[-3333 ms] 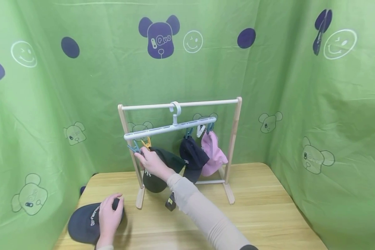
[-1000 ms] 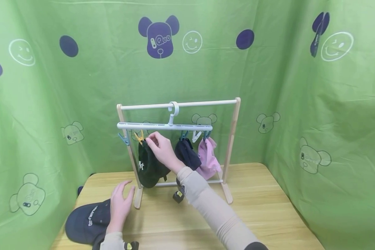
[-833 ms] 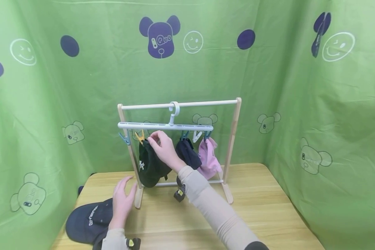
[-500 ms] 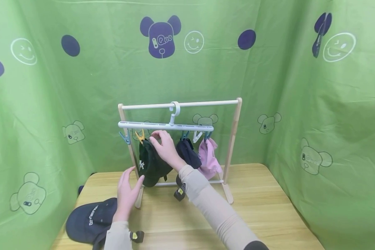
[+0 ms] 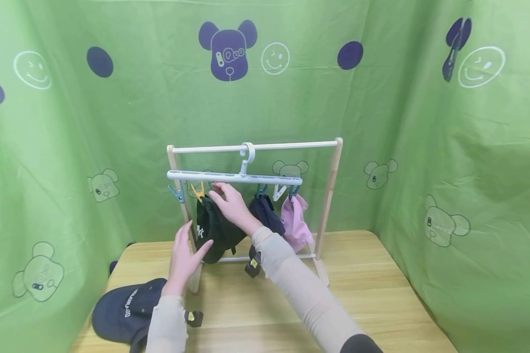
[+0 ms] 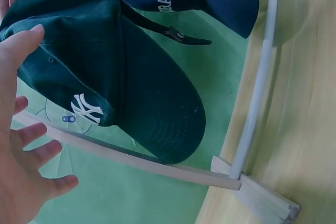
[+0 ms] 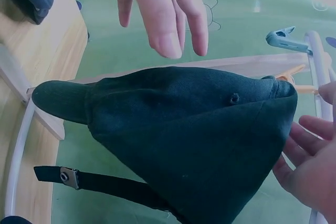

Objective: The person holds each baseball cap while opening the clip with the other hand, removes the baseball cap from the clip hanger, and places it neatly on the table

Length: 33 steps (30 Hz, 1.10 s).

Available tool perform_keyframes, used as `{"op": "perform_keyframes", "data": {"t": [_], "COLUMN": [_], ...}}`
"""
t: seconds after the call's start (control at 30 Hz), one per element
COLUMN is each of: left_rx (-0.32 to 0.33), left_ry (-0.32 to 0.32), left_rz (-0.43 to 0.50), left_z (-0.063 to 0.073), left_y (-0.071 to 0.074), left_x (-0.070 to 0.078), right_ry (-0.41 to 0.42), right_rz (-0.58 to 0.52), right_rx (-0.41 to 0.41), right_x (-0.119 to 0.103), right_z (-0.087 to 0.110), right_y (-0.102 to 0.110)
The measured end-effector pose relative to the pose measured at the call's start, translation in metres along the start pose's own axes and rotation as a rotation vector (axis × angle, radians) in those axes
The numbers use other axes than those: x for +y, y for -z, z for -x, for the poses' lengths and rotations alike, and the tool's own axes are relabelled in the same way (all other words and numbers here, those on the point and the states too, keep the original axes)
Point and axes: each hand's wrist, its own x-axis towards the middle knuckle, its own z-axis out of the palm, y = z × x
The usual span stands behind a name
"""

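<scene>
1. green cap (image 5: 221, 233) is hanging at the yellow clip (image 5: 198, 191), between both hands.
2. left hand (image 5: 183, 262) is hovering beside it, fingers spread, holding nothing.
3. right hand (image 5: 234, 207) is curving loosely near its top edge; contact is not showing clearly.
4. recommended: supporting the green cap lightly, not tugging the yellow clip.

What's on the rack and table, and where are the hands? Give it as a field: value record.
rack: wooden stand, pale hanger hooked over its top bar
hung: dark green cap by yellow clip; hanging navy cap and pink cap by dark teal clips
spare_clips: blue clip, white clip
table: loose navy cap
left_hand: left hand open, apart from green cap
right_hand: right hand at green cap's upper edge, contact unclear
</scene>
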Motion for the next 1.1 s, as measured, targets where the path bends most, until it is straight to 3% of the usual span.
{"op": "perform_keyframes", "data": {"t": [0.23,0.63,1.1], "left_rx": [-0.068,-0.151,-0.141], "left_ry": [0.015,0.032,0.015], "left_rz": [-0.023,-0.009,0.034], "left_z": [-0.010,-0.023,-0.027], "left_y": [-0.002,-0.003,-0.009], "left_x": [0.001,0.001,-0.001], "right_ry": [-0.022,-0.059,-0.057], "right_rz": [-0.013,-0.012,-0.010], "right_rx": [-0.059,-0.074,-0.099], "right_x": [0.000,0.003,-0.003], "right_z": [-0.003,-0.005,-0.008], "right_y": [-0.001,-0.004,-0.007]}}
